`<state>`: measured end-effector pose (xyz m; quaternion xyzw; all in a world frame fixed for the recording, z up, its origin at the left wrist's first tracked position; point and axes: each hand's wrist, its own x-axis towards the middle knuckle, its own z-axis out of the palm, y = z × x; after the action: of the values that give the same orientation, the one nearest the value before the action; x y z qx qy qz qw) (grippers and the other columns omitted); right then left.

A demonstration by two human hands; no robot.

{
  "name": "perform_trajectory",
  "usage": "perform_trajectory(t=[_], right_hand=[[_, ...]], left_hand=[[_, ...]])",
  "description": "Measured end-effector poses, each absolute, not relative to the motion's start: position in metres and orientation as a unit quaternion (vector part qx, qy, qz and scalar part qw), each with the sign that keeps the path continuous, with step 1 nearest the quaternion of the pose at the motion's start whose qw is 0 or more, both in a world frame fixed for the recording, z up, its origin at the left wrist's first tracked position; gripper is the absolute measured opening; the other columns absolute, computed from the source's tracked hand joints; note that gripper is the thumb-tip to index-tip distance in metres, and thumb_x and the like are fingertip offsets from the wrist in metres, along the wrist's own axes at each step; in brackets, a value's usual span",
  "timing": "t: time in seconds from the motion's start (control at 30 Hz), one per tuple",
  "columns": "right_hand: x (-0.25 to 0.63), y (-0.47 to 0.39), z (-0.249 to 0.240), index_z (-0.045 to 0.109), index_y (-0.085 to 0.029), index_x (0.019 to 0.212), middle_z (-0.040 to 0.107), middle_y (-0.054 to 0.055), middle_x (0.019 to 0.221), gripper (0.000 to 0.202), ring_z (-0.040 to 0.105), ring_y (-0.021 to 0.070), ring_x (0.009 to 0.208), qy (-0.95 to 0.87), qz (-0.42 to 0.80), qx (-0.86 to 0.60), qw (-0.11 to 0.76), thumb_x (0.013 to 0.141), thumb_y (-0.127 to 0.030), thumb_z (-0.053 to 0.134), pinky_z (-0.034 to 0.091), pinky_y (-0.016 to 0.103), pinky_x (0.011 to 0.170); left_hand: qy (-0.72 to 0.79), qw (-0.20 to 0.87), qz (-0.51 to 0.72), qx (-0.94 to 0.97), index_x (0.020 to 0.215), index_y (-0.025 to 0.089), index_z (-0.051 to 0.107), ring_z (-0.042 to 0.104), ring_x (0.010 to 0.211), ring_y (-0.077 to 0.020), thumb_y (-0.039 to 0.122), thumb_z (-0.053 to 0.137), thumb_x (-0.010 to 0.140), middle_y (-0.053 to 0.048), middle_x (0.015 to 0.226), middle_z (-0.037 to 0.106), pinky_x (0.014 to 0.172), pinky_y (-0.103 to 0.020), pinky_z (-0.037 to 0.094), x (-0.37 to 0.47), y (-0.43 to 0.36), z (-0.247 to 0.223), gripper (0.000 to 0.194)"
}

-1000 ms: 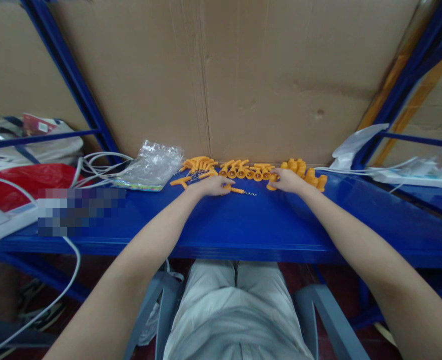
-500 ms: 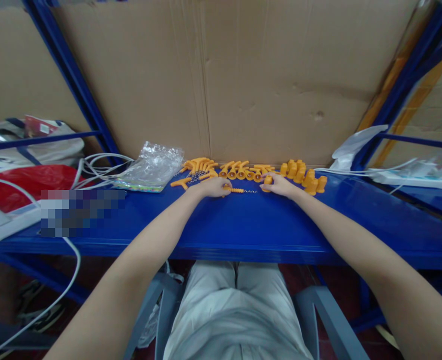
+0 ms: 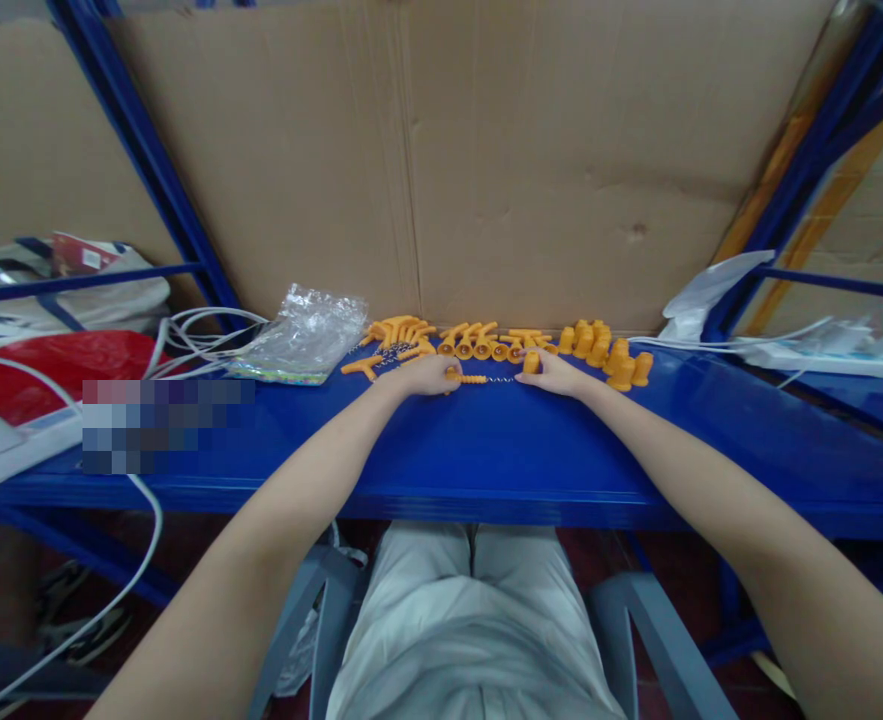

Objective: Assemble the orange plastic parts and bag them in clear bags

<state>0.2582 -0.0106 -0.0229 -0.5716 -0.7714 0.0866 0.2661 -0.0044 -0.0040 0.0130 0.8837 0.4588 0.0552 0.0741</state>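
Observation:
My left hand (image 3: 437,374) is closed around the handle of an orange corkscrew (image 3: 474,379). Its threaded orange shaft and thin metal spiral point right, level above the blue table. Between the fingers of my right hand (image 3: 557,373) is an orange bell-shaped cap (image 3: 532,362), right at the spiral's tip. Whether the tip is inside the cap, I cannot tell. Behind my left hand lies a pile of orange T-handled corkscrews (image 3: 400,330). Several pieces with bell caps fitted on T-handles (image 3: 465,345) lie in a row behind both hands.
Loose orange bell caps (image 3: 621,366) stand in a group to the right. A clear plastic bag (image 3: 302,335), white cables (image 3: 186,325) and a red bag (image 3: 58,370) are on the left. Cardboard (image 3: 486,170) backs the blue table (image 3: 486,450); a white power strip (image 3: 831,358) lies far right.
My right hand has shifted slightly left with the bell cap, closing the gap to the spiral's tip. My left hand and the corkscrew stay almost in place.

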Motion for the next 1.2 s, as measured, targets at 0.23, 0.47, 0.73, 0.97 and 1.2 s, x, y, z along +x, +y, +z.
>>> perform_trajectory(t=[0.23,0.47,0.73,0.97,1.2], right_hand=[[0.247,-0.024,-0.012,0.064,-0.010,0.115,0.069,0.018,0.118,0.030,0.066,0.0280,0.108,-0.805,-0.019,-0.576,0.144,0.089,-0.024,0.058,0.049,0.036,0.095],[0.247,-0.026,-0.011,0.062,-0.010,0.126,0.064,0.017,0.129,0.041,0.061,0.0301,0.119,-0.814,-0.007,-0.557,0.166,0.086,-0.022,0.060,0.046,0.039,0.102],[0.259,-0.021,-0.011,0.065,-0.015,0.117,0.071,0.013,0.114,0.034,0.067,0.0278,0.106,-0.809,-0.010,-0.556,0.191,0.085,-0.022,0.062,0.051,0.037,0.093],[0.257,-0.024,-0.009,0.064,-0.013,0.118,0.069,0.014,0.117,0.035,0.065,0.0281,0.107,-0.805,0.035,-0.546,0.230,0.084,-0.022,0.063,0.049,0.042,0.096],[0.262,-0.019,-0.010,0.065,-0.017,0.114,0.070,0.011,0.117,0.033,0.065,0.0266,0.108,-0.811,0.042,-0.527,0.250,0.081,-0.022,0.065,0.049,0.042,0.098]], left_hand=[[0.474,0.068,0.067,0.875,0.111,0.017,0.059,0.063,0.072,-0.0176,0.025,0.053,0.079,-0.002,0.082,0.071,0.066,-0.024,0.045,-0.005,-0.001,0.010,0.033],[0.470,0.066,0.071,0.877,0.112,0.017,0.059,0.064,0.075,-0.0181,0.025,0.053,0.079,-0.003,0.084,0.071,0.069,-0.024,0.045,-0.005,-0.004,0.012,0.035],[0.464,0.060,0.071,0.881,0.108,0.017,0.061,0.065,0.081,-0.0190,0.026,0.054,0.078,-0.004,0.089,0.072,0.070,-0.024,0.045,-0.006,-0.001,0.011,0.032],[0.470,0.079,0.064,0.877,0.109,0.016,0.061,0.065,0.078,-0.0178,0.024,0.053,0.079,-0.003,0.086,0.072,0.068,-0.023,0.045,-0.005,-0.005,0.014,0.032],[0.466,0.090,0.078,0.877,0.106,0.017,0.061,0.065,0.077,-0.0180,0.023,0.054,0.076,-0.002,0.084,0.072,0.066,-0.023,0.045,-0.006,-0.003,0.013,0.032]])
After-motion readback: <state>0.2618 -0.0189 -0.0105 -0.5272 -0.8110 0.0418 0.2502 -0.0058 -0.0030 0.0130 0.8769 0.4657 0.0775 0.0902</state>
